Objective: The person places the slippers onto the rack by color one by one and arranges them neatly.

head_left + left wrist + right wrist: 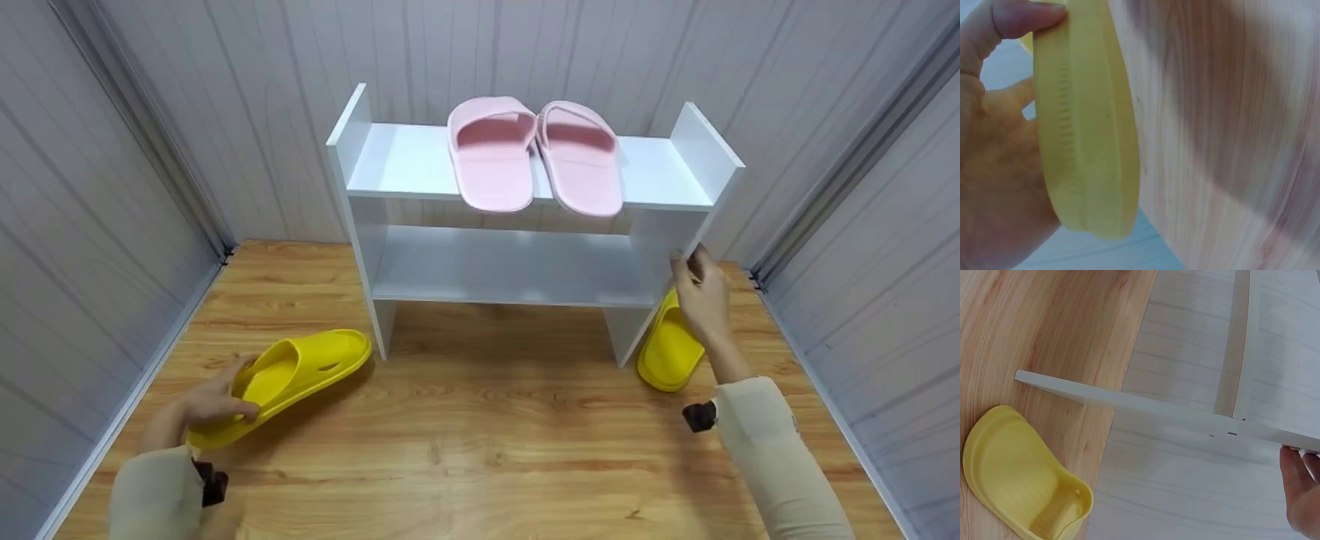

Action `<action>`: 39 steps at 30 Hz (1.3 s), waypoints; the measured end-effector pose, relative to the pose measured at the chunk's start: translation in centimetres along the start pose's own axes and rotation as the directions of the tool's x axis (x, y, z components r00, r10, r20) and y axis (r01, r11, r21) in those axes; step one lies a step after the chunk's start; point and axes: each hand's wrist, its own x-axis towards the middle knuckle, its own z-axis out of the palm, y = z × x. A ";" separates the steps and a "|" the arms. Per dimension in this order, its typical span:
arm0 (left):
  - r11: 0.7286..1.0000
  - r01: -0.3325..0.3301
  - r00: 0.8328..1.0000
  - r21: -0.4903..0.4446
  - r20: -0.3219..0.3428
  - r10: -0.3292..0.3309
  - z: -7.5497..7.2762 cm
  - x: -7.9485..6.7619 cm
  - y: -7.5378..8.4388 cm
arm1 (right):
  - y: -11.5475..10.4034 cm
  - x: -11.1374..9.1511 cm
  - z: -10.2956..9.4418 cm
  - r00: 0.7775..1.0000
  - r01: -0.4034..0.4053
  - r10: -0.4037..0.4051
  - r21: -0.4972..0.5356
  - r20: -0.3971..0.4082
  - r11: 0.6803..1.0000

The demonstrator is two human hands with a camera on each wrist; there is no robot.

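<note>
Head view shows the left hand (217, 401) clamped on a yellow slipper (304, 367), right hand's (705, 296) fingertips against the shoe rack (510, 266), perhaps steadying it.

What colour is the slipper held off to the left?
Yellow slipper; shows best in the head view.

The rack's middle shelf (510, 266) is leaving an open bay beneath the top shelf (409, 161), accessible from the front. Two pink slippers (495, 172) are obstructing the centre of the top shelf; free strips are flanking them, with raised side panels (709, 154) bounding both ends. Below, the floor (495, 435) is providing a passage between the panels. One yellow slipper (670, 352) is blocking the floor just outside the right panel; another yellow slipper (300, 375) is occupying the left approach.
</note>
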 end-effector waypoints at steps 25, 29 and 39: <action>0.970 -0.214 0.976 0.116 0.068 0.207 2.2 0.0 6.8 | -0.2 0.0 0.1 1.000 -0.008 0.008 0.005 -0.014 1.000; 0.956 -0.265 0.963 0.121 0.071 0.258 2.5 0.1 7.9 | -0.3 -0.1 0.1 1.000 -0.010 0.010 0.002 -0.009 1.000; 0.921 -0.376 0.926 0.102 0.061 0.371 3.3 0.4 11.4 | -0.2 -0.1 0.1 1.000 -0.022 0.022 0.006 -0.004 1.000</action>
